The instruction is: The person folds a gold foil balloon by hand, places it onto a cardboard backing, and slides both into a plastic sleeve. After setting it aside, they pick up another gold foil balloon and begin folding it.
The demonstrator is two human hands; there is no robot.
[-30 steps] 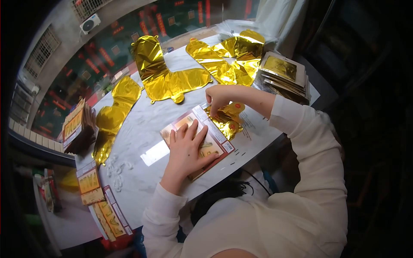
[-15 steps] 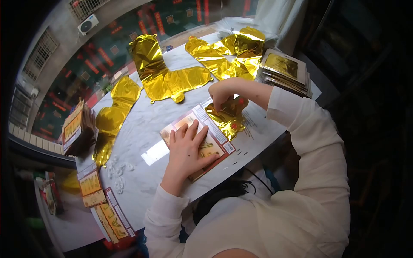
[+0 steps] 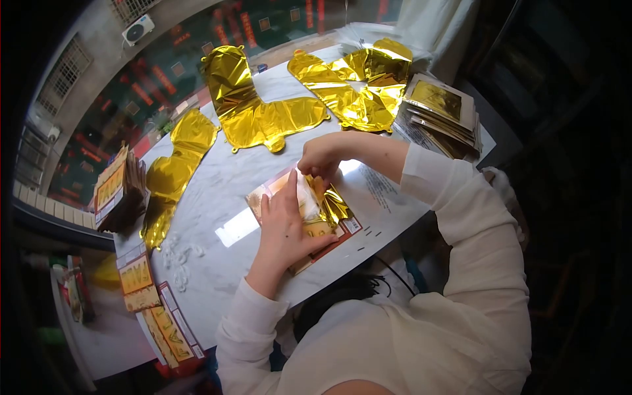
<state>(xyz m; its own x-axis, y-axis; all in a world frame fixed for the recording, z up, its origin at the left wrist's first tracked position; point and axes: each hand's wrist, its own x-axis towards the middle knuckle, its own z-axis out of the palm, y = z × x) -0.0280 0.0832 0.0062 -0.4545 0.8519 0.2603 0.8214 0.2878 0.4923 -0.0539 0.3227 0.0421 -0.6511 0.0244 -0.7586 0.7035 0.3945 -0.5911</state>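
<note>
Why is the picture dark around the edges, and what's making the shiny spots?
Head view: the corners fade to black and the window frame curves, probably from a very wide lens; head view: light gleams off the crinkled gold foil below the right hand; head view: the far right is too dark to make out.

Right grip (image 3: 320, 158) and packet (image 3: 316, 229) front partly hidden from us.
Right fingertips are tucked out of sight, so we can't tell what they pinch; gold foil (image 3: 336, 207) under them is partly covered. Left grip (image 3: 283, 224) blocks some of the packet's artwork. Fine print (image 3: 380, 187) beside it is too small to read; we can't tell if it's on the bench (image 3: 217, 201) or clear film. Pale loops (image 3: 176, 260) blur together, no count. Window signs (image 3: 247, 26) blurred. Curtain (image 3: 438, 33) cut at top edge, torso (image 3: 395, 342) at bottom.
</note>
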